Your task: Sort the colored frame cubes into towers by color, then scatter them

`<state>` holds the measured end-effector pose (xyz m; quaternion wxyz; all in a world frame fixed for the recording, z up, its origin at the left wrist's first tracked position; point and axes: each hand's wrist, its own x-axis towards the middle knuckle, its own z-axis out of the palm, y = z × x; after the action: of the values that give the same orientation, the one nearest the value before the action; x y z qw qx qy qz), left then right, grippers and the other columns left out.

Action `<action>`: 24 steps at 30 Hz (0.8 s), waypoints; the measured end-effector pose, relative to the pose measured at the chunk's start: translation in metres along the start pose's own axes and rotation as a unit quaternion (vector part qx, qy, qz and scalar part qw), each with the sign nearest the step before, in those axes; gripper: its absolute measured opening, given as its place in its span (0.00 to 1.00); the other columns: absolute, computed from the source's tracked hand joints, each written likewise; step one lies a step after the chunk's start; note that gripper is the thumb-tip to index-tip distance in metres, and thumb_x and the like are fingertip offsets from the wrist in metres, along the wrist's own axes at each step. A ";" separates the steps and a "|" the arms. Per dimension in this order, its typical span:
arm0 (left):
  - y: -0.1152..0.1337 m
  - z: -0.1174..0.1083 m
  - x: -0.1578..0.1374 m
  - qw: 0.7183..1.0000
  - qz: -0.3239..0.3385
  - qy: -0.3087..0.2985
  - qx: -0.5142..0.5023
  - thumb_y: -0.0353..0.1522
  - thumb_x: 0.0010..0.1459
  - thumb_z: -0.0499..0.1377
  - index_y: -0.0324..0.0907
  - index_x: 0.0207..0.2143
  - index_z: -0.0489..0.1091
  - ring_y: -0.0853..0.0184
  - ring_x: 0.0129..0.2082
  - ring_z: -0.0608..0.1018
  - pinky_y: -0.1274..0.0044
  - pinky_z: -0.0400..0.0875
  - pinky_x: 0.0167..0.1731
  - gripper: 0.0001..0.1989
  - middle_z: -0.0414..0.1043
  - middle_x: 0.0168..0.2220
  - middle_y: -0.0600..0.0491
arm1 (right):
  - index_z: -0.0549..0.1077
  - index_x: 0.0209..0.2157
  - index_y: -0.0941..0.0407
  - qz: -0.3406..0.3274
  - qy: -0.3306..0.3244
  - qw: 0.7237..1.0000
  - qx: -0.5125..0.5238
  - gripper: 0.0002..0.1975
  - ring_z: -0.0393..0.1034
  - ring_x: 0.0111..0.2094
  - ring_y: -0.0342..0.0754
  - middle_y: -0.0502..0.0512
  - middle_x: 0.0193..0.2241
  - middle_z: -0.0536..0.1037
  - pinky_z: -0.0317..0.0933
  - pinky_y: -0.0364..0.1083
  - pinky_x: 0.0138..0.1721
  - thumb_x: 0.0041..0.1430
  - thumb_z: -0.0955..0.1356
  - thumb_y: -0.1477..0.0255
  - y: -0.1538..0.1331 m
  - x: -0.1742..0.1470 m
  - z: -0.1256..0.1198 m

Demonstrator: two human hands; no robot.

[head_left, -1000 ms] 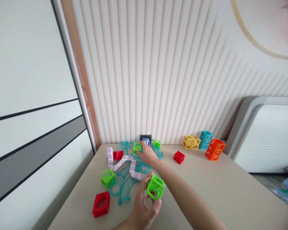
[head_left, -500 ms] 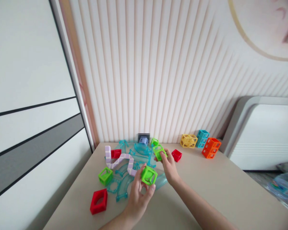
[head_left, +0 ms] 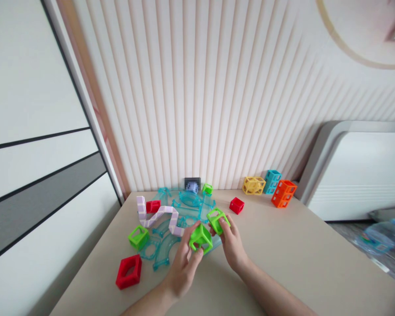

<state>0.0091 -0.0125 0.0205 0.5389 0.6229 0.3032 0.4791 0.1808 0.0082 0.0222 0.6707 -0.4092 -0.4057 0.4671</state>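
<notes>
My left hand (head_left: 184,263) is closed around a green open-frame cube block (head_left: 200,238), fingers on its left side and thumb beneath. In my right hand (head_left: 232,241) is a second green cube block (head_left: 218,220), pinched between thumb and fingers. The two blocks are close together, the right one slightly higher and farther back; I see a small gap between them. Below and behind the hands lie clear teal track pieces (head_left: 167,251). The end of a lilac jointed strip (head_left: 173,219) reaches close to my left fingers.
At left are a green cube block (head_left: 138,237), a red block with a round hole (head_left: 129,271) and another red block (head_left: 153,206). Farther back sit a small green block (head_left: 207,188) and a red cube (head_left: 237,205). Yellow (head_left: 254,185), teal (head_left: 271,181) and orange (head_left: 283,193) block stacks stand right.
My right hand has come down and nearer with its green block, closing much of the distance to the left one. The left block has turned in my fingers. The view has shifted slightly.
</notes>
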 end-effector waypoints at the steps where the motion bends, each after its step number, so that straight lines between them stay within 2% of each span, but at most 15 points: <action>1: 0.000 -0.001 0.000 1.000 -0.006 0.007 0.014 0.41 0.65 0.57 0.47 0.64 0.64 0.54 0.63 0.69 0.63 0.65 0.62 0.26 0.67 0.64 0.46 | 0.70 0.38 0.52 0.002 0.000 1.000 0.005 0.17 0.75 0.29 0.51 0.50 0.27 0.78 0.67 0.47 0.29 0.60 0.70 0.53 -0.001 0.000 0.000; 4: -0.002 -0.001 -0.003 0.998 -0.020 0.030 0.043 0.41 0.64 0.57 0.47 0.62 0.66 0.53 0.64 0.68 0.64 0.66 0.62 0.25 0.66 0.65 0.47 | 0.71 0.43 0.52 0.006 0.002 1.000 0.000 0.21 0.75 0.29 0.52 0.51 0.28 0.79 0.67 0.47 0.28 0.59 0.70 0.51 -0.004 -0.001 0.001; 9: -0.003 0.002 -0.003 0.997 -0.033 0.064 0.016 0.45 0.64 0.58 0.47 0.64 0.64 0.54 0.61 0.73 0.65 0.70 0.58 0.28 0.70 0.61 0.46 | 0.73 0.37 0.54 0.002 -0.012 0.999 -0.052 0.21 0.74 0.30 0.51 0.51 0.27 0.78 0.66 0.46 0.29 0.60 0.68 0.49 -0.006 -0.004 0.003; 16: 0.001 0.003 0.006 0.994 -0.038 0.093 -0.038 0.48 0.62 0.60 0.48 0.64 0.63 0.54 0.51 0.80 0.65 0.77 0.49 0.30 0.75 0.56 0.46 | 0.73 0.41 0.53 -0.018 -0.035 0.997 -0.061 0.21 0.72 0.29 0.48 0.50 0.28 0.76 0.66 0.45 0.32 0.62 0.68 0.49 -0.006 -0.009 0.007; 24: 0.002 0.003 0.004 0.996 -0.038 0.074 -0.042 0.47 0.63 0.60 0.49 0.63 0.65 0.54 0.51 0.80 0.67 0.77 0.48 0.28 0.78 0.53 0.46 | 0.73 0.39 0.54 -0.017 -0.019 0.999 -0.039 0.21 0.73 0.29 0.48 0.51 0.30 0.78 0.68 0.46 0.33 0.61 0.70 0.50 -0.001 -0.007 0.003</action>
<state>0.0131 -0.0103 0.0239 0.5584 0.5505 0.3458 0.5154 0.1765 0.0020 0.0236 0.6546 -0.4188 -0.4430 0.4471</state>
